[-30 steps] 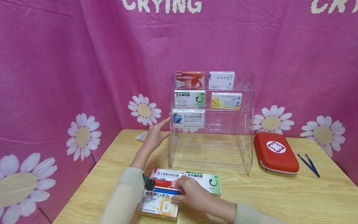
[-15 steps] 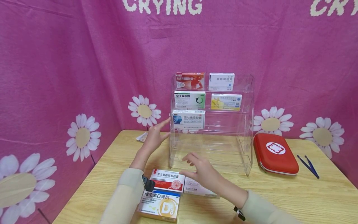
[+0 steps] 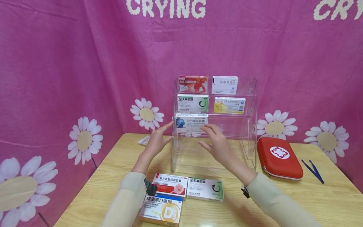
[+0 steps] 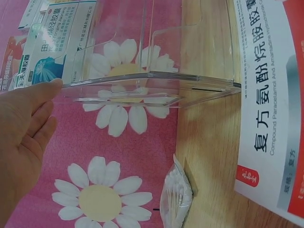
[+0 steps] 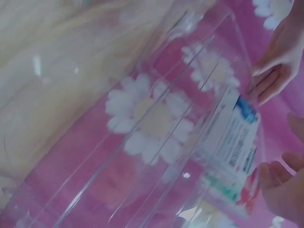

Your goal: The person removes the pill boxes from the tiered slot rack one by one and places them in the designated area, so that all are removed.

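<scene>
Magenta daisy-print cloth (image 3: 85,47) behind a pale wood-grain table (image 3: 269,198)

The left hand (image 3: 155,140) extends from a cream sleeve (image 3: 122,192), a fingertip meeting the left edge of the clear plastic tiered rack (image 3: 229,126); its thumb is spread and it grasps nothing. The right hand (image 3: 218,143) is raised before the rack, forearm slanting up from the lower right, fingers loosely bent, thumb apart, gripping nothing. Its fingertips overlap the lower right corner of the white-and-blue cardboard box (image 3: 192,123) on the third tier down; I cannot tell whether they touch it.

On the table, a red-and-white box (image 3: 170,184), a white-and-green box (image 3: 205,189) and a white-and-orange box (image 3: 161,209) lie in front of the rack. Right of it are a red zippered case (image 3: 279,157) and blue tweezers (image 3: 314,171).
</scene>
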Motion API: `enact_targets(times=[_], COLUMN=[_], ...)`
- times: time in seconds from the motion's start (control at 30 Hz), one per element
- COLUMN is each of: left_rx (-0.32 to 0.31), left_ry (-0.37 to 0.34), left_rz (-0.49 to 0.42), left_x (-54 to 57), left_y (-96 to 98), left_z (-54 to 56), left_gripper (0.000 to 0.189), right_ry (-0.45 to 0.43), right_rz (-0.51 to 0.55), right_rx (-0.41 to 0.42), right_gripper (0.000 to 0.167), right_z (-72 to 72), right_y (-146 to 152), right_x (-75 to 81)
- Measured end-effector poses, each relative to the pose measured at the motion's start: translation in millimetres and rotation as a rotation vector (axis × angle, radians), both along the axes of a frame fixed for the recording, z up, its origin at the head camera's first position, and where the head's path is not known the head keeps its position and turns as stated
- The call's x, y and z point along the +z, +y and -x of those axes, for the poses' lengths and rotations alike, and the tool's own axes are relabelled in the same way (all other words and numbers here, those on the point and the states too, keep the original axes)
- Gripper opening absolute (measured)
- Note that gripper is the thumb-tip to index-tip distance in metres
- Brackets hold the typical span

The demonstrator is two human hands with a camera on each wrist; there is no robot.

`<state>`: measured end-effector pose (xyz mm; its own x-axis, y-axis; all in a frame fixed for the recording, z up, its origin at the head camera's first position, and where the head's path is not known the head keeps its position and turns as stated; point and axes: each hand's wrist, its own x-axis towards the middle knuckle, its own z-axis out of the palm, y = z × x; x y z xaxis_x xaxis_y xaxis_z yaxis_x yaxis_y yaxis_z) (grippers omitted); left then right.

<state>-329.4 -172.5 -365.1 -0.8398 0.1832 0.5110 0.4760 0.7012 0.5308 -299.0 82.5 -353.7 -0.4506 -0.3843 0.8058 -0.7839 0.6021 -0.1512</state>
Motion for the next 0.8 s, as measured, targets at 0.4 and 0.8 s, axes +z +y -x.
enact_targets(times=[0.4, 0.8], left_rx=[0.003, -0.002], left_ry=[-0.002, 0.004], left_rz=[-0.006, -0.016], left_x=[-2.1, -2.7], left_y=[0.9, 0.0], left_z=[0.0, 0.9], left_gripper=[0.062, 0.062], right_ry=[0.0, -0.064], right_rz=[-0.023, -0.036], right_rx=[-0.094, -0.07], right_gripper=[0.055, 0.038], right_z=[51.0, 67.7], right_y=[11, 7], right_x=[6.9, 7.3])
